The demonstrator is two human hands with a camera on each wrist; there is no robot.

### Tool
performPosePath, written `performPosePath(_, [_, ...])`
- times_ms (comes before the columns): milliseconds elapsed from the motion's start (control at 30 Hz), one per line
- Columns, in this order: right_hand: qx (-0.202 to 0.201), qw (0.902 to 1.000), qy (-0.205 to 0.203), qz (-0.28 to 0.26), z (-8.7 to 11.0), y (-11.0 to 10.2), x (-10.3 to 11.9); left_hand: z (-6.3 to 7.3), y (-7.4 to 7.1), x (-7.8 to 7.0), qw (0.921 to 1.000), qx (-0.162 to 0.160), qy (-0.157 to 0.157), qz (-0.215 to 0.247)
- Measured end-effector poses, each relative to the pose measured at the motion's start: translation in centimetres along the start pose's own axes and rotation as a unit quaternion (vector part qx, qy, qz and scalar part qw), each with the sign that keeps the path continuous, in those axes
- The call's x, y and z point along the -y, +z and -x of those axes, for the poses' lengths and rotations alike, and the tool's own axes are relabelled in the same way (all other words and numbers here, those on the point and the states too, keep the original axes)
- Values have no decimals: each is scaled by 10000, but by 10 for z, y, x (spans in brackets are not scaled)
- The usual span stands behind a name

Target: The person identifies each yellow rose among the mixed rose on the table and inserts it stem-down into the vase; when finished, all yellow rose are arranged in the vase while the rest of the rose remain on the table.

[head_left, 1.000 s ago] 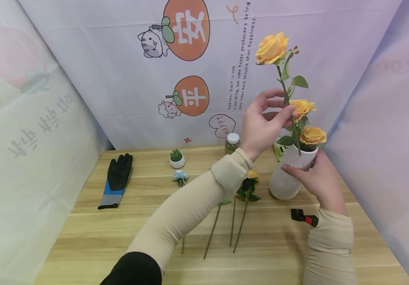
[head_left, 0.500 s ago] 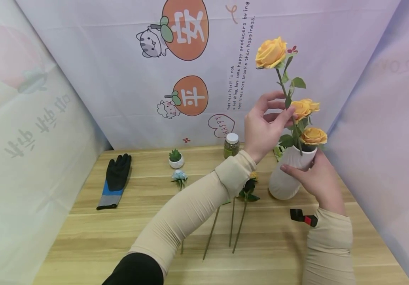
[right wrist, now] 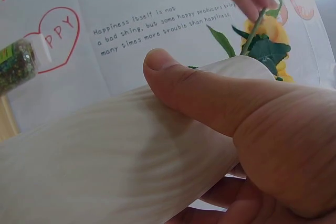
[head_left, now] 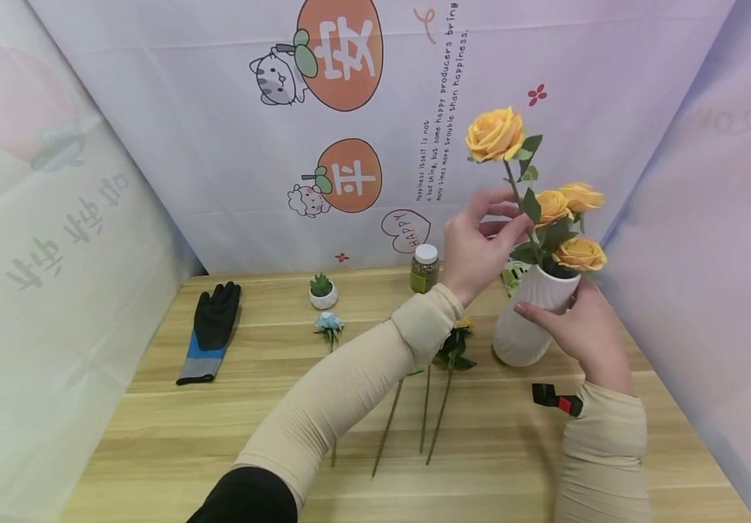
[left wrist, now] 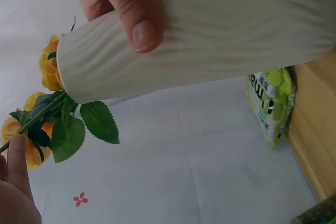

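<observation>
My left hand (head_left: pixel 480 243) pinches the stem of a tall yellow rose (head_left: pixel 496 134) between thumb and fingers, above the mouth of a white ribbed vase (head_left: pixel 522 334). In the left wrist view that stem runs down to the vase's rim, beside green leaves (left wrist: pixel 100 121). Several yellow roses (head_left: pixel 581 254) stand in the vase, their lower stems hidden inside it. My right hand (head_left: pixel 587 330) grips the upper part of the vase from the right, thumb across its front in the right wrist view. The vase leans a little to the right.
Left of the vase lie a yellow rose (head_left: pixel 457 352), other green stems (head_left: pixel 388 428) and a pale blue flower (head_left: pixel 328 323). Behind stand a potted succulent (head_left: pixel 323 292), a white-lidded jar (head_left: pixel 424 270) and a green packet (left wrist: pixel 273 103). A black-and-blue glove (head_left: pixel 213 327) lies far left.
The tall rose has come down toward the vase, its stem end now out of sight at the rim. Roses in the vase have shifted right. The right hand has stayed on the vase.
</observation>
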State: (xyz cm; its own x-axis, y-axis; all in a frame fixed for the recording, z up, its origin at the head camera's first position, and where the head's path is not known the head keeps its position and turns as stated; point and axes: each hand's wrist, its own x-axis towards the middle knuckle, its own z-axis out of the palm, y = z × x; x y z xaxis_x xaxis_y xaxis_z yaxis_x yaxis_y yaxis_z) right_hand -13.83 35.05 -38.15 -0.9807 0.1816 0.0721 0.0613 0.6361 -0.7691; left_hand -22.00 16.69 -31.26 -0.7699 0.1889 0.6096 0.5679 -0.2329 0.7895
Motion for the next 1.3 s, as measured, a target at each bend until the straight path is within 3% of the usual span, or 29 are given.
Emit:
performPosePath(133, [-56,9999,-42,78,0,0,0,7,-1,11,9989,99,-166,-433])
performPosePath(333, [-114,9998,-102,160,0,1,0,16,-1,21,9912,546,-388,-1143])
performPosePath(400, [-137,9997,-139,177,-1,1,0,17,-2,22,9826,673,-349,-1696])
performPosePath(533, [-174,9994,-211,215,-1,1,1,17,-1,22,9548,961,-177,-2807])
performPosePath(633, [-190,9995,-260,63,0,1,1,17,1,21,9361,1275,83,-3277])
performPosePath(733, [-218,9992,-321,-113,1,1,0,17,2,22,9251,1538,350,-3453])
performPosePath(900, [-261,9989,-367,-147,1,1,-2,18,2,23,9287,1668,223,-3305])
performPosePath(1200, [-297,9983,-469,-192,2,1,-2,22,0,28,9521,1552,-441,-2598])
performPosePath(1300, [-294,9982,-480,-220,2,1,-1,23,0,29,9658,1502,-660,-2009])
